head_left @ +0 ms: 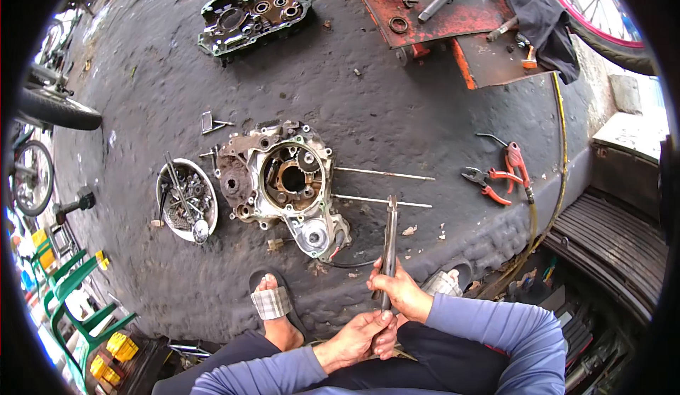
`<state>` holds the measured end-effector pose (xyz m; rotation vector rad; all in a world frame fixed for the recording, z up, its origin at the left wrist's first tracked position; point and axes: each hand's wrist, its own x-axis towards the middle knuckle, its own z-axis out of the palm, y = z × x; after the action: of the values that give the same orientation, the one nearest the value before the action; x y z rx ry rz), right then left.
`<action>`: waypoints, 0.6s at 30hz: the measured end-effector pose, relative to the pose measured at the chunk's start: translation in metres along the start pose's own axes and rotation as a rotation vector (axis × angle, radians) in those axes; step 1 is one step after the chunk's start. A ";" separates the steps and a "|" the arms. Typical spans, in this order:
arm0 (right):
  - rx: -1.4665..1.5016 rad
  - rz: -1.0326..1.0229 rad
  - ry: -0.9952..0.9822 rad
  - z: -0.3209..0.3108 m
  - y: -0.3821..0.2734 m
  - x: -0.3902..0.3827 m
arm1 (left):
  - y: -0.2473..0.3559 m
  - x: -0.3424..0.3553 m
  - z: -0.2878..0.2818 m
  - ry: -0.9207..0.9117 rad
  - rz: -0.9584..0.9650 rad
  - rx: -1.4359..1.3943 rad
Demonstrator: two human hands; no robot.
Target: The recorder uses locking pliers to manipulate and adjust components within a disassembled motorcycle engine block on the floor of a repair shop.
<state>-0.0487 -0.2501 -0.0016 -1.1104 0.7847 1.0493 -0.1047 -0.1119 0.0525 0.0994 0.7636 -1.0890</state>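
A long metal rod (pixel 390 239) with a notched tip points away from me, above the ground. My right hand (pixel 401 292) wraps round its middle part. Lower down, my left hand (pixel 360 340) grips the near end, its fingers closed just below the right hand. Ahead and to the left lies an opened engine crankcase half (pixel 271 207), with a round opening and gears inside. Two thin studs (pixel 382 175) stick out from its right side, and the rod's tip is close to the nearer one. Whether the tip touches that stud I cannot tell.
A white bowl (pixel 214 214) of small metal parts stands left of the crankcase. Another case half (pixel 253 16) lies farther off. Pliers (pixel 487 184) and a red air blow gun (pixel 516 165) with a yellow hose lie right. A red metal stand (pixel 446 23) holds tools at the back right.
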 end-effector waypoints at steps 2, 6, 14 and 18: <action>0.022 0.031 -0.065 -0.002 0.002 0.000 | -0.010 0.004 -0.006 -0.235 0.017 -0.281; 0.099 0.054 -0.166 -0.003 0.004 0.002 | -0.016 0.009 -0.011 -0.287 0.090 -0.292; -0.039 -0.112 -0.038 -0.043 0.016 -0.003 | -0.021 0.028 -0.016 0.049 0.061 0.257; 0.135 -0.198 0.093 -0.058 0.009 -0.009 | -0.033 0.047 0.019 0.360 0.314 0.699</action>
<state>-0.0599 -0.3073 -0.0122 -1.1028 0.7899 0.7730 -0.1109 -0.1726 0.0479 0.9980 0.6243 -1.0021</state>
